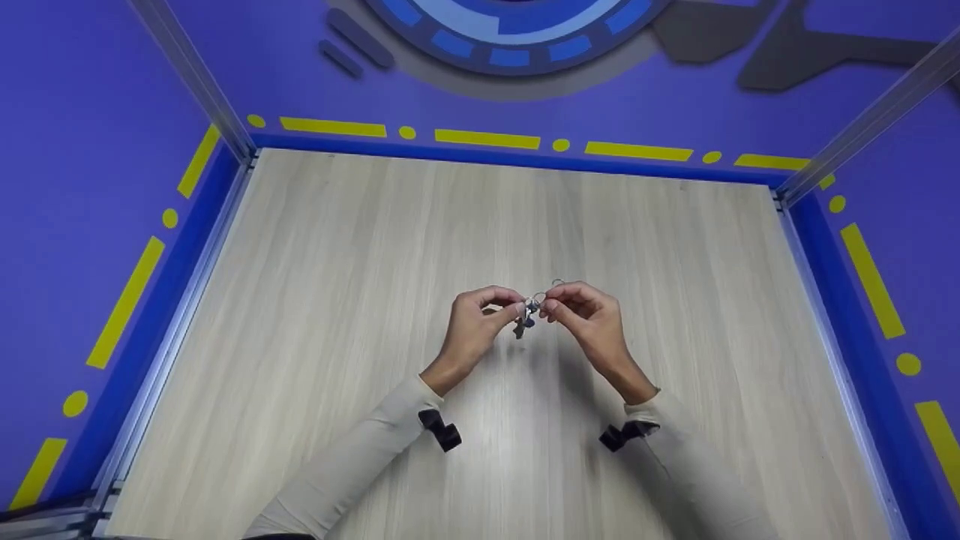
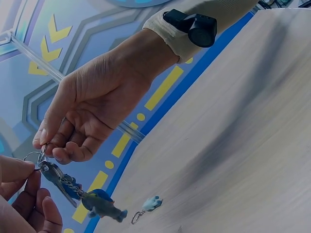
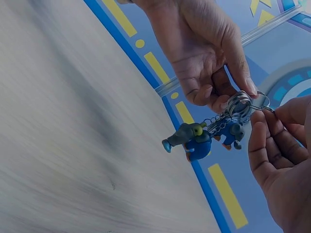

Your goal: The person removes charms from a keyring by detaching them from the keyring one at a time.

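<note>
Both hands meet over the middle of the table around a bunch of keychains (image 1: 523,321). My left hand (image 1: 476,321) pinches the clustered metal rings (image 3: 239,104) between thumb and index finger. From these rings, small blue and grey animal figures (image 3: 198,145) hang on short chains, seen also in the left wrist view as a dangling figure (image 2: 103,204). My right hand (image 1: 592,321) pinches a thin ring (image 3: 265,108) at the side of the cluster. How the rings link is too small to tell. Below, a separate pale blue keychain (image 2: 152,204) lies on the table.
The wood-grain table (image 1: 375,240) is bounded by blue panels with yellow marks (image 1: 487,139) at the back and both sides. Metal rails (image 1: 187,285) run along its edges. Each wrist carries a small black camera (image 1: 441,430).
</note>
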`<act>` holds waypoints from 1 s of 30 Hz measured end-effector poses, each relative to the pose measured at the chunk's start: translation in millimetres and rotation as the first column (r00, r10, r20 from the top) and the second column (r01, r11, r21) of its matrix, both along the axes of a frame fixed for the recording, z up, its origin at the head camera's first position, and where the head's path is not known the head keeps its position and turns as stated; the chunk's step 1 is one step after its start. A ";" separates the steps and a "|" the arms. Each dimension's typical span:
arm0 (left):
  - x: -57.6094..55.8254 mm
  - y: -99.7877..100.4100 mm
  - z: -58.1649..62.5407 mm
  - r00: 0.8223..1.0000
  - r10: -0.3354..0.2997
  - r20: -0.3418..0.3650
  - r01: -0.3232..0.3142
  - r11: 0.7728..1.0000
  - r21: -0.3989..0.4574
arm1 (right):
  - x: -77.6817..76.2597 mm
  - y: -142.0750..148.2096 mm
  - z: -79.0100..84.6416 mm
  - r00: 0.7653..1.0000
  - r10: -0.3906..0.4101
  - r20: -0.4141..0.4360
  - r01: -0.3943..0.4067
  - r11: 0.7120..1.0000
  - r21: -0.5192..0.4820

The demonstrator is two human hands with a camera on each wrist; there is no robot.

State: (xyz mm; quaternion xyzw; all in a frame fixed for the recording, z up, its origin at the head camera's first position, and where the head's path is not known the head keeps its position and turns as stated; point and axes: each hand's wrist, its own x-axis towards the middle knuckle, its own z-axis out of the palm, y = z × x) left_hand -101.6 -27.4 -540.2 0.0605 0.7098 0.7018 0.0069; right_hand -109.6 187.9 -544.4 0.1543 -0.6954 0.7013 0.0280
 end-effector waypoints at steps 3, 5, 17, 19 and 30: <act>0.3 -0.6 -0.8 1.000 -0.009 0.003 0.009 1.000 -0.006 | 0.2 0.1 0.3 1.000 -0.003 0.001 0.003 1.000 0.006; 0.4 -1.0 -1.3 1.000 -0.011 0.003 0.011 1.000 -0.012 | 0.2 0.6 -0.5 1.000 0.006 -0.012 -0.006 1.000 0.019; -0.4 -3.2 -1.4 1.000 -0.011 0.002 0.011 1.000 -0.009 | -0.8 1.1 -8.8 0.983 0.072 -0.168 -0.044 0.985 0.167; -0.3 -3.6 -1.6 1.000 -0.015 -0.005 0.015 1.000 -0.013 | -1.2 1.5 -9.6 0.979 0.051 -0.196 -0.013 0.981 0.191; 0.8 -3.9 -1.5 0.998 -0.013 -0.057 0.010 0.998 -0.059 | 0.1 2.4 -6.2 0.980 0.002 -0.199 0.036 0.982 0.184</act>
